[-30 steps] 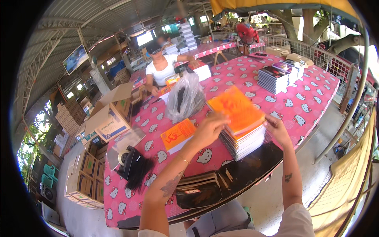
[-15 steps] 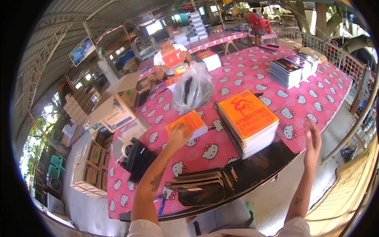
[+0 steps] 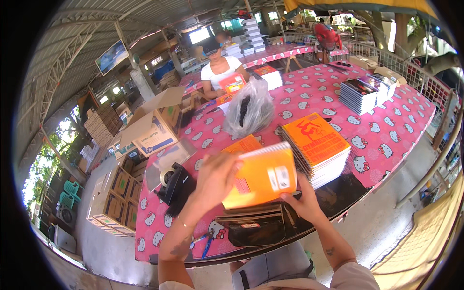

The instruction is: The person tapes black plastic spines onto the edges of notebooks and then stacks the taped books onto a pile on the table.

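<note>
An orange spiral notebook (image 3: 258, 179) is held up above the table's front part, its plain side with a white label toward me. My left hand (image 3: 217, 176), slightly blurred, is closed on its left edge. At its lower right corner, my right hand (image 3: 303, 199) grips with thumb and fingers. Behind the held notebook lies a small stack of orange notebooks (image 3: 245, 143), partly hidden. To the right stands a taller stack of orange spiral notebooks (image 3: 316, 145) with a gymnast figure on the cover. Below are worn dark boards (image 3: 253, 232) on the table edge.
A black tape dispenser (image 3: 176, 186) and blue pen (image 3: 208, 245) are at left. A clear plastic bag (image 3: 249, 108) stands mid-table on the pink cloth (image 3: 309, 99). Dark-covered notebooks (image 3: 356, 95) sit far right. Across the table a person (image 3: 220, 72) handles a notebook; cartons (image 3: 152, 130) stand left.
My left hand has lifted an orange notebook from the small stack and brought it nearer. My right hand, held empty at the right before, has moved left onto its corner.
</note>
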A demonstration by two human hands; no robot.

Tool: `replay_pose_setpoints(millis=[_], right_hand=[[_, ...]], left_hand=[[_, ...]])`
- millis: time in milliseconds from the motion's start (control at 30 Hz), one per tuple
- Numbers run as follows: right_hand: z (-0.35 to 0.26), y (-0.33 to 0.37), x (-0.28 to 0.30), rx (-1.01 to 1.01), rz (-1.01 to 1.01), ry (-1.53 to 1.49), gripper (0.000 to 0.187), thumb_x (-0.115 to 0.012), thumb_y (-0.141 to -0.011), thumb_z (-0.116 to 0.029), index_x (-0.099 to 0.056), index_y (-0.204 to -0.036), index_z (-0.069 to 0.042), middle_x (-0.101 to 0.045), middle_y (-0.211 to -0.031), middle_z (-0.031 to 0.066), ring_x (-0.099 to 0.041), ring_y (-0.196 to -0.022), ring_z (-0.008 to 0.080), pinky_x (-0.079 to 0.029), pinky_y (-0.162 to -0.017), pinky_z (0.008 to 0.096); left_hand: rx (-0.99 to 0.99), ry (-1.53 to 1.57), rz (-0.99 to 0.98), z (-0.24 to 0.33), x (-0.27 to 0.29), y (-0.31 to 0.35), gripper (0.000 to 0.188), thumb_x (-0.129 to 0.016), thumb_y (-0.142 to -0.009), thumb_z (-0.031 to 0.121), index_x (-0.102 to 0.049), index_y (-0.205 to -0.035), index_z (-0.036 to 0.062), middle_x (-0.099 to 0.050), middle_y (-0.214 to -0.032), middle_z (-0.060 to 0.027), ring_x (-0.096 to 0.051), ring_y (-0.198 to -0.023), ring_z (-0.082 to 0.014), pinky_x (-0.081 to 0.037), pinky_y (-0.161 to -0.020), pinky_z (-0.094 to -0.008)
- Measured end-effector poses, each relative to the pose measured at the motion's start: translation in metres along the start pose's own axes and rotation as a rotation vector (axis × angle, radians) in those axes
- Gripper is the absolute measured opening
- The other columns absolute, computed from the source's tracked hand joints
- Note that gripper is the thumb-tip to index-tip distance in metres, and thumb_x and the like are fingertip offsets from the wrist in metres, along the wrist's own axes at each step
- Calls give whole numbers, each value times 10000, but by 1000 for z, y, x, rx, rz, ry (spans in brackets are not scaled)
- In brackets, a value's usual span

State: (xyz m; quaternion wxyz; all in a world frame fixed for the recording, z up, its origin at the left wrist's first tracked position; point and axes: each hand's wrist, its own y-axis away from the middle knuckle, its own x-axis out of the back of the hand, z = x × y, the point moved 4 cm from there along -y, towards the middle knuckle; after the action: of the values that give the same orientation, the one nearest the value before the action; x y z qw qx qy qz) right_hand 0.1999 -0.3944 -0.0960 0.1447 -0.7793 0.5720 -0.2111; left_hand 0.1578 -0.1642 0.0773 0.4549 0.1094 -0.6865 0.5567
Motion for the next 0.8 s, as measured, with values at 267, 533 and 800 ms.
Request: replay_pose_setpoints(millis=[267, 533, 800], right_hand=[[-3, 50, -36, -134, 11, -185, 233, -791, -902, -66, -724, -1124, -38, -634, -1123, 84, -647, -975, 139, -532, -792, 298], [-1, 50, -60, -36, -107, -199, 606, -759, -950, -181, -477, -1473, -58, -637, -1227, 146, -646, -1075, 244, -496, -960, 340], [16, 49, -61, -17, -61, -35, 621, -816, -900, -190, -509, -1415, -25, -679, -1273, 162, -661, -1161, 240, -497, -989, 340]], left_hand=[[-48, 51, -151, 50, 28, 44, 179, -683, -957, 150, -693, -1103, 47, -657, -844, -100, -625, -774, -289, -421, -729, -418], [-21, -350, -62, 47, -24, 136, 410, -679, -958, 259, -642, -1328, 84, -672, -1157, -128, -639, -1039, -288, -422, -1023, -447], [1025, 528, 374, -28, -99, 265, 520, -469, -1107, 347, -483, -1489, -7, -606, -1357, -170, -563, -1227, -253, -457, -1015, -412]])
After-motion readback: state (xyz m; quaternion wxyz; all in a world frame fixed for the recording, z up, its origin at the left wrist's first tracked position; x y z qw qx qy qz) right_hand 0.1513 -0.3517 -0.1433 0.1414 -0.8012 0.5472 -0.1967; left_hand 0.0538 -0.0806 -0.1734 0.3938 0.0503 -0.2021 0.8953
